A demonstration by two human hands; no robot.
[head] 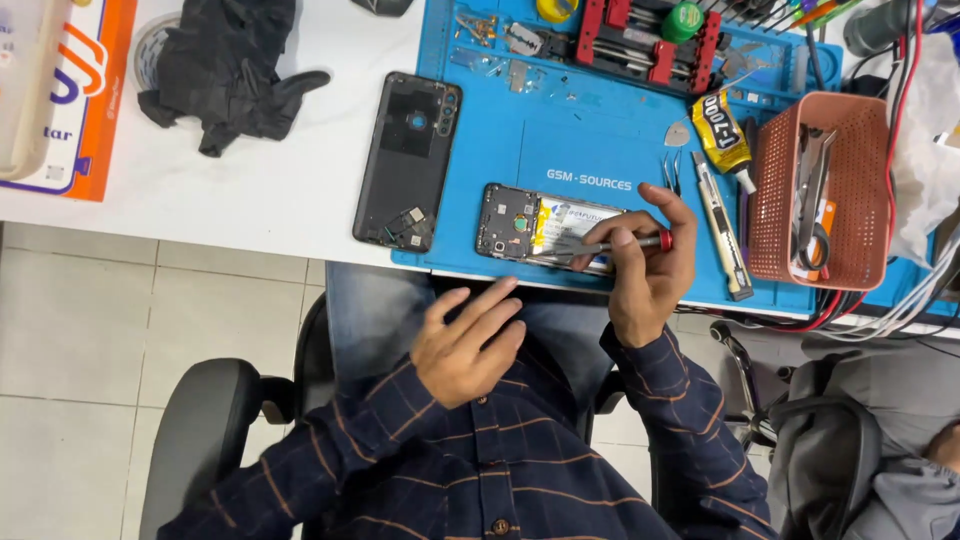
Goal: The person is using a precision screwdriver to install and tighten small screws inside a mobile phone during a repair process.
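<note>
Right hand [648, 270]: fingers pinch a screwdriver [612, 243], tip on the opened phone [545, 228].
Left hand [468, 340]: fingers spread, empty.
Orange basket [772, 200]: beyond the right fingers, holds metal tools.

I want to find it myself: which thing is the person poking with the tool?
Look at the big blue rubber work mat on the white table. At its near edge lies an opened black phone with its insides showing, under the right hand. Unlike the plain black back cover beside it, it shows a silvery battery.
</note>
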